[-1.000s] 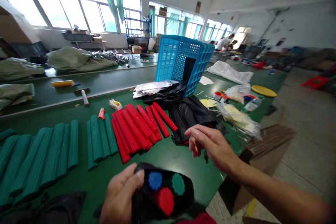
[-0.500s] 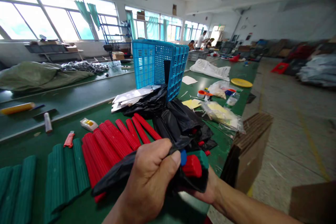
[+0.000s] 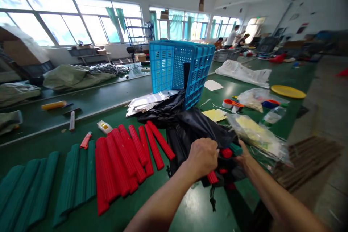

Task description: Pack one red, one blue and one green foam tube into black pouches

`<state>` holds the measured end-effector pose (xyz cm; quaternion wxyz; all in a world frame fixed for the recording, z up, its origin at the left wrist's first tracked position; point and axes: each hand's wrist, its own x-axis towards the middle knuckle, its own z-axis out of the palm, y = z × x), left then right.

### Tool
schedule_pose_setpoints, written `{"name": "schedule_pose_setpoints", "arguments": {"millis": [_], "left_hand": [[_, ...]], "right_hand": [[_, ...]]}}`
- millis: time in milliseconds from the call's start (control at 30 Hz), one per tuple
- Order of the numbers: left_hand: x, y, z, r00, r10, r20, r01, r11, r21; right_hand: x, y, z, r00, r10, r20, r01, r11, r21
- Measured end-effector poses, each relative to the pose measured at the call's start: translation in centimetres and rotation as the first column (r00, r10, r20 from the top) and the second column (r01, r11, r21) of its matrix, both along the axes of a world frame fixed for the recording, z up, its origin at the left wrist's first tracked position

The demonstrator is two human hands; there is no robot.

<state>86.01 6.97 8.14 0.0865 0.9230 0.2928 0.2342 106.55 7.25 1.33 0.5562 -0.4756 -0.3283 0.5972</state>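
Note:
My left hand (image 3: pixel 203 156) is closed on the dark fabric of a black drawstring bag (image 3: pixel 202 125), at the pile near the table edge. At the bag's far right side is my right hand (image 3: pixel 244 156), its fingers partly hidden behind the fabric and curled round the bag. Between my hands, the ends of a red ribbed rod (image 3: pixel 226 153) and a green ribbed rod (image 3: pixel 236 148) poke out of the bag. A knotted black cord (image 3: pixel 212 199) dangles below. Left of my hands lie loose red ribbed rods (image 3: pixel 116 166) and green ribbed rods (image 3: pixel 77 175) in rows.
Behind the pile a blue plastic crate (image 3: pixel 199 74) stands on its side, with white sheets (image 3: pixel 149 101) before it. To the right are a tape dispenser (image 3: pixel 232 104), plastic bags (image 3: pixel 255 130), a bottle (image 3: pixel 274 115) and a yellow disc (image 3: pixel 288 91). Flattened cardboard (image 3: pixel 310 159) stands beside the table.
Both hands have moved away from me with the filled bag, onto the pile of black bags. The view has swung left, so more of the rods and left side shows.

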Motion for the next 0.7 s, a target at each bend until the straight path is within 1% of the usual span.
{"name": "schedule_pose_setpoints", "arguments": {"millis": [67,100,167,200,267,333,367,400,467,533,567,633,700], "left_hand": [[1.0,1.2,-1.8,0.998,0.029,-0.058,-0.032,0.998,-0.048],[1.5,1.6,-2.5,0.996,0.042,-0.075,-0.047,0.997,-0.067],[2.6,2.0,-3.5,0.992,0.070,-0.108,-0.080,0.993,-0.092],[3.1,2.1,-3.9,0.989,0.081,-0.126,-0.093,0.991,-0.098],[3.7,2.1,-4.7,0.983,0.089,-0.160,-0.107,0.989,-0.103],[3.5,2.0,-5.4,0.985,0.069,-0.161,-0.085,0.992,-0.093],[2.9,1.9,-5.7,0.988,0.052,-0.148,-0.065,0.995,-0.080],[2.0,1.7,-6.1,0.991,0.042,-0.128,-0.051,0.997,-0.063],[-0.6,1.3,-7.1,0.995,0.061,-0.079,-0.064,0.997,-0.036],[-4.2,0.5,-8.5,0.990,0.137,-0.030,-0.138,0.990,-0.042],[-6.2,-0.2,-9.3,0.982,0.191,-0.010,-0.191,0.980,-0.058],[-10.4,-1.9,-11.2,0.946,0.324,0.016,-0.320,0.942,-0.100],[-14.7,-4.4,-13.3,0.879,0.478,0.014,-0.472,0.872,-0.127]], "right_hand": [[1.5,1.3,-1.0,0.998,-0.059,0.002,0.059,0.998,0.022],[2.2,1.9,-1.1,0.997,-0.079,0.006,0.079,0.997,0.026],[3.7,2.8,-0.9,0.996,-0.089,0.026,0.088,0.996,0.016],[4.5,3.3,-0.6,0.997,-0.071,0.038,0.071,0.997,0.000],[6.1,4.2,0.0,0.996,-0.002,0.089,0.009,0.997,-0.071],[7.9,5.4,0.2,0.981,0.078,0.179,-0.039,0.977,-0.208],[8.9,6.0,0.0,0.970,0.110,0.218,-0.043,0.956,-0.290],[9.8,6.5,-0.3,0.963,0.137,0.232,-0.046,0.932,-0.360],[11.2,7.5,-1.0,0.964,0.156,0.216,-0.049,0.900,-0.432],[11.9,7.9,-1.6,0.965,0.148,0.215,-0.039,0.897,-0.441],[11.8,7.9,-1.9,0.960,0.143,0.242,-0.025,0.901,-0.432],[11.1,7.7,-2.3,0.928,0.102,0.359,0.037,0.932,-0.361],[10.2,7.5,-2.7,0.844,-0.037,0.535,0.155,0.972,-0.177]]}}
